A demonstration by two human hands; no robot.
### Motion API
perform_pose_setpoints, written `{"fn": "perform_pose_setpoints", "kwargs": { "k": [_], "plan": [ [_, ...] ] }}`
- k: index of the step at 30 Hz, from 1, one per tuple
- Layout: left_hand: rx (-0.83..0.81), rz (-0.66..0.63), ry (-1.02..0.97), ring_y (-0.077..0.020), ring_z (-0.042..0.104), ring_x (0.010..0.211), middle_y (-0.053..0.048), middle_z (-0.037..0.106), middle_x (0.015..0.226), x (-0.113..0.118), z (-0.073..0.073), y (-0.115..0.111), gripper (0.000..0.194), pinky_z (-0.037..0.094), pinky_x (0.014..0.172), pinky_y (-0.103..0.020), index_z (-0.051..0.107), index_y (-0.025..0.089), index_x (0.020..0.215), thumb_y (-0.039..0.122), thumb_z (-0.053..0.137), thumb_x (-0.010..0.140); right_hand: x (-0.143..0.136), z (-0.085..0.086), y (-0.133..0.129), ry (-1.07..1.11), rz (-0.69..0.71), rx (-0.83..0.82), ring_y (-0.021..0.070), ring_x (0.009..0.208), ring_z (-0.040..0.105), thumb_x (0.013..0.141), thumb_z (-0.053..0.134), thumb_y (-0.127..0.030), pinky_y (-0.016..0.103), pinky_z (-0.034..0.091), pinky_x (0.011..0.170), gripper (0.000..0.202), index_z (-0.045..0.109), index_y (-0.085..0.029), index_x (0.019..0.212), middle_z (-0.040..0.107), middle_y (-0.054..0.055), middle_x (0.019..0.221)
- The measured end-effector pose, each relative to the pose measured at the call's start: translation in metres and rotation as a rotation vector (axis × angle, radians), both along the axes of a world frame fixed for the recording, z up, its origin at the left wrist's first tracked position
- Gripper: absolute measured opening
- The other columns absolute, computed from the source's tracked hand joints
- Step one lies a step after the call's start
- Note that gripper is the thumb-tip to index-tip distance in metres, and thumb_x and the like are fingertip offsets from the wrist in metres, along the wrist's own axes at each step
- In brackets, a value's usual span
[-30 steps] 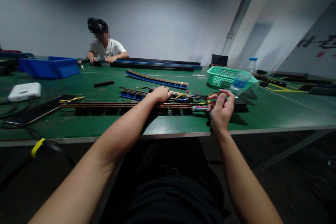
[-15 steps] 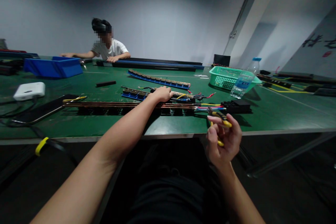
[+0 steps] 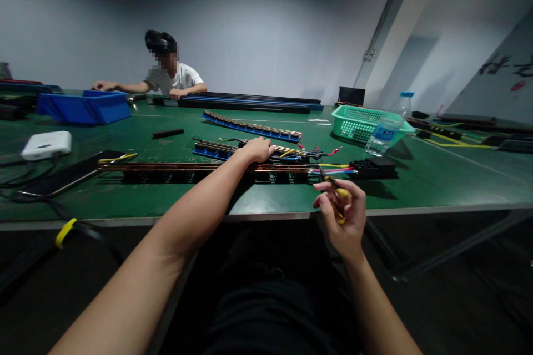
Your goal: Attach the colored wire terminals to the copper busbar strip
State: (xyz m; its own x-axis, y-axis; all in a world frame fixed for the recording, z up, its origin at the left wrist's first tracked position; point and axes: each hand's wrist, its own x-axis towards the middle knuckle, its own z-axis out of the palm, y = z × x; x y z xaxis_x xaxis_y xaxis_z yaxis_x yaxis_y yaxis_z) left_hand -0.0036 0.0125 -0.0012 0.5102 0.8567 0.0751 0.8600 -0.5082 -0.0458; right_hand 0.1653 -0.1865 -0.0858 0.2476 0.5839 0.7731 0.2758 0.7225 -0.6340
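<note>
Across the front of the green table [image 3: 275, 205] lies a long black strip with copper rails [image 3: 187, 167]. My left hand [image 3: 259, 150] is over its middle with the fingers curled down around it; the fingertips are partly hidden. Pliers with yellow and black handles [image 3: 342, 193] are in my right hand [image 3: 348, 211]. Their jaws are close to the strip's right end, beside the yellow, red and blue wires [image 3: 335, 169]; whether they touch cannot be seen. The wires run into a black block [image 3: 375, 167]. Just behind are shorter blue-based strips [image 3: 212, 150] with loose wire ends.
Further back lies another blue-based strip [image 3: 250, 125]. A green basket [image 3: 353, 122] and a water bottle [image 3: 385, 132] stand at the right. At the left are a blue bin [image 3: 87, 108], a white box [image 3: 46, 145] and a dark flat panel [image 3: 79, 173]. A person [image 3: 175, 77] works across the table.
My right hand has moved left with the pliers, bringing their jaws to the wires at the strip's right end. My left hand has stayed in place.
</note>
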Motion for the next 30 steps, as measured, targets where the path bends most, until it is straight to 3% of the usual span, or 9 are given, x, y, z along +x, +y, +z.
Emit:
{"fn": "perform_pose_setpoints", "kwargs": {
  "k": [3, 5, 10, 13, 17, 21, 23, 25, 30],
  "plan": [
    [0.001, 0.002, -0.001, -0.0288, 0.059, 0.118, -0.016, 0.063, 0.127, 0.0, -0.001, 0.002, 0.046, 0.046, 0.098, -0.037, 0.06, 0.014, 0.126, 0.039, 0.028, 0.105, 0.002, 0.001, 0.0, -0.087, -0.039, -0.089, 0.0091, 0.045, 0.043, 0.088, 0.062, -0.018, 0.023, 0.036, 0.046, 0.035, 0.058, -0.028, 0.122, 0.052, -0.007, 0.061],
    [0.003, 0.002, -0.004, -0.0288, 0.059, 0.118, -0.016, 0.063, 0.128, 0.0, -0.002, 0.003, 0.046, 0.046, 0.098, -0.037, 0.06, 0.014, 0.126, 0.039, 0.028, 0.105, 0.003, 0.003, 0.002, -0.245, -0.083, -0.108, 0.0081, 0.04, 0.033, 0.088, 0.06, -0.018, 0.023, 0.029, 0.043, 0.032, 0.064, -0.026, 0.119, 0.039, -0.01, 0.051],
    [0.003, 0.001, -0.013, -0.0303, 0.059, 0.118, -0.019, 0.063, 0.128, 0.0, -0.004, 0.005, 0.048, 0.046, 0.098, -0.038, 0.06, 0.011, 0.128, 0.038, 0.027, 0.105, 0.007, 0.011, 0.008, -0.753, -0.171, -0.087, 0.0105, 0.046, 0.045, 0.083, 0.05, -0.011, 0.024, 0.035, 0.051, 0.045, 0.07, -0.024, 0.122, 0.058, -0.003, 0.057],
    [0.006, 0.007, -0.019, -0.0294, 0.059, 0.119, -0.017, 0.063, 0.128, 0.0, -0.004, 0.006, 0.048, 0.046, 0.098, -0.037, 0.06, 0.012, 0.128, 0.039, 0.027, 0.105, 0.009, 0.014, 0.007, -0.829, -0.164, -0.12, 0.0114, 0.047, 0.046, 0.082, 0.049, -0.01, 0.025, 0.035, 0.052, 0.049, 0.068, -0.024, 0.125, 0.057, -0.003, 0.056],
    [0.015, 0.0, -0.01, -0.0287, 0.06, 0.118, -0.017, 0.064, 0.127, 0.0, -0.005, 0.007, 0.048, 0.046, 0.098, -0.036, 0.061, 0.012, 0.127, 0.039, 0.027, 0.105, 0.014, 0.021, 0.0, -0.622, 0.059, -0.263, 0.0101, 0.05, 0.044, 0.081, 0.056, -0.012, 0.022, 0.038, 0.053, 0.044, 0.06, -0.026, 0.123, 0.047, -0.007, 0.06],
    [0.006, 0.005, -0.008, -0.0285, 0.06, 0.117, -0.017, 0.063, 0.127, -0.001, -0.003, 0.004, 0.047, 0.046, 0.098, -0.037, 0.061, 0.013, 0.126, 0.039, 0.027, 0.105, 0.02, 0.026, -0.004, -0.261, 0.317, -0.291, 0.0134, 0.074, 0.059, 0.083, 0.067, -0.022, 0.025, 0.049, 0.067, 0.036, 0.046, -0.029, 0.111, 0.062, -0.002, 0.086],
    [-0.002, 0.007, -0.011, -0.0284, 0.059, 0.119, -0.016, 0.063, 0.128, -0.001, -0.001, 0.002, 0.046, 0.045, 0.099, -0.037, 0.061, 0.014, 0.126, 0.039, 0.028, 0.105, 0.021, 0.026, -0.003, -0.118, 0.326, -0.311, 0.0145, 0.079, 0.063, 0.084, 0.07, -0.027, 0.028, 0.051, 0.072, 0.035, 0.043, -0.029, 0.105, 0.067, 0.0, 0.092],
    [-0.012, -0.005, -0.014, -0.0285, 0.058, 0.119, -0.016, 0.063, 0.129, -0.001, 0.0, 0.0, 0.046, 0.044, 0.101, -0.037, 0.061, 0.014, 0.125, 0.038, 0.028, 0.105, 0.018, 0.027, 0.001, 0.031, 0.266, -0.339, 0.0138, 0.072, 0.062, 0.085, 0.071, -0.035, 0.026, 0.05, 0.068, 0.03, 0.044, -0.027, 0.097, 0.069, -0.001, 0.08],
    [-0.016, -0.015, -0.02, -0.0294, 0.058, 0.118, -0.017, 0.063, 0.128, -0.001, 0.001, -0.001, 0.046, 0.045, 0.1, -0.038, 0.061, 0.012, 0.125, 0.037, 0.028, 0.104, 0.007, 0.035, 0.01, 0.379, 0.16, -0.355, 0.0072, 0.047, 0.043, 0.082, 0.072, -0.054, 0.018, 0.036, 0.049, 0.04, 0.048, -0.022, 0.078, 0.052, -0.008, 0.049]
  ]
}}
